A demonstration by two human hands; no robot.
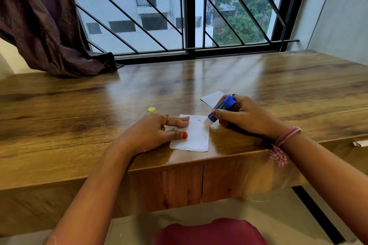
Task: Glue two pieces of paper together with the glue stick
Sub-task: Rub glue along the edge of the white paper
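Note:
A small white piece of paper (196, 135) lies flat near the front edge of the wooden table (278, 85). My left hand (157, 131) presses its left side down with straight fingers and thumb. My right hand (245, 115) grips a blue glue stick (222, 110), tilted, with its white tip touching the paper's upper right corner. A second white piece of paper (212, 98) lies just beyond, partly hidden behind the glue stick and my right hand. The yellow cap (151, 110) stands on the table behind my left hand.
A dark curtain (49, 26) drapes onto the table's back left corner. A barred window (179, 16) runs along the far edge. Bare wood stretches left and right of the papers. A wall (342, 12) closes the right side.

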